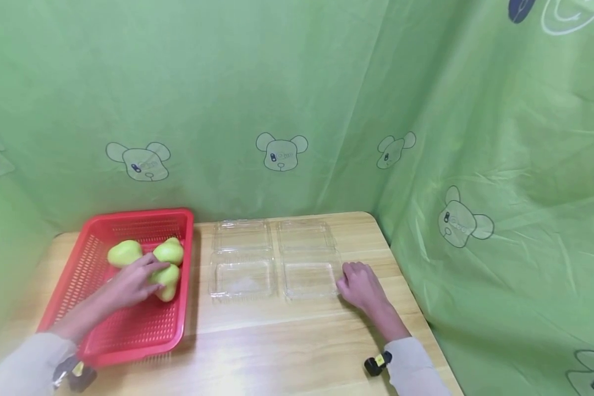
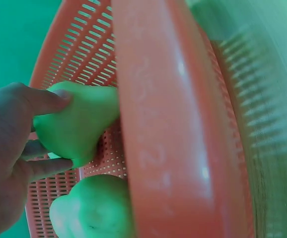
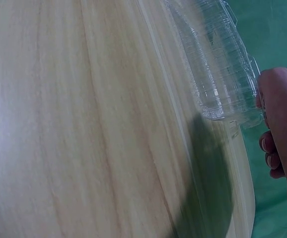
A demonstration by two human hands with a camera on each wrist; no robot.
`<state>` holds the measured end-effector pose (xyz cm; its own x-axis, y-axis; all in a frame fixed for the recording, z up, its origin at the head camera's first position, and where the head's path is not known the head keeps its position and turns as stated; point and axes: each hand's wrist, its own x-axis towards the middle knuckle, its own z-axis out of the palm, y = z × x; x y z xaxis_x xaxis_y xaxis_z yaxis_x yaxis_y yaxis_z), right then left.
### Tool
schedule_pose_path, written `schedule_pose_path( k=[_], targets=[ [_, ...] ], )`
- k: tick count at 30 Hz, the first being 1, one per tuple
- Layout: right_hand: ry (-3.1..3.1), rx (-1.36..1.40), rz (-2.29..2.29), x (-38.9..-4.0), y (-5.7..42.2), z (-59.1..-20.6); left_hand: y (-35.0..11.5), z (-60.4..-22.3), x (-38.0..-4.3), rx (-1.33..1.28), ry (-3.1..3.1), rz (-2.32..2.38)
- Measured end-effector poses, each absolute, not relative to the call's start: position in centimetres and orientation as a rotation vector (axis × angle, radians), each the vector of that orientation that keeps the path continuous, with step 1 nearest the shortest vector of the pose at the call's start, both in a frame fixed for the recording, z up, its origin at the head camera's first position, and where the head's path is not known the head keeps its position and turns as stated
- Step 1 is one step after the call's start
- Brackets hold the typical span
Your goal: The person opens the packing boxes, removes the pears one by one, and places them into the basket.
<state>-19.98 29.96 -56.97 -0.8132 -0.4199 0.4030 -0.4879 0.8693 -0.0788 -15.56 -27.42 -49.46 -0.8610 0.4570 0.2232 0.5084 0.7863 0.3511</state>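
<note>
Inside the red plastic basket [image 1: 179, 324], my left hand [image 1: 135, 281] grips a green pear [image 2: 79, 121], thumb on one side and fingers on the other. A second pear [image 1: 169, 251] lies right behind it, and a third pear [image 1: 125, 253] is farther left. My right hand [image 1: 361, 289], fingers curled, pinches the right edge of an opened clear plastic container [image 3: 225, 74]. That container's front half [image 1: 311, 278] lies nearest me, its other half [image 1: 304, 235] behind.
Another opened clear container [image 1: 242, 278] lies between the basket and the right-hand one. All stand on a wooden table [image 1: 277, 341]. A green curtain [image 1: 218, 110] with bear faces closes off the back and sides.
</note>
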Motion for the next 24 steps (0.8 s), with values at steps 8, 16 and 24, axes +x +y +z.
schedule_pose_path(
  k=[8,16,24],
  targets=[
    [-2.647,0.671,0.254,-19.95,29.91,-56.89,-26.93,-49.96,-15.61,-0.787,-2.901,-0.646],
    [-2.644,0.667,0.250,-20.03,29.81,-56.92,-26.86,-49.93,-15.84,-0.772,-2.928,-0.646],
    [-2.665,0.661,0.258,-20.01,29.73,-56.82,-26.75,-50.12,-16.23,-0.719,-2.989,-0.674]
  ],
)
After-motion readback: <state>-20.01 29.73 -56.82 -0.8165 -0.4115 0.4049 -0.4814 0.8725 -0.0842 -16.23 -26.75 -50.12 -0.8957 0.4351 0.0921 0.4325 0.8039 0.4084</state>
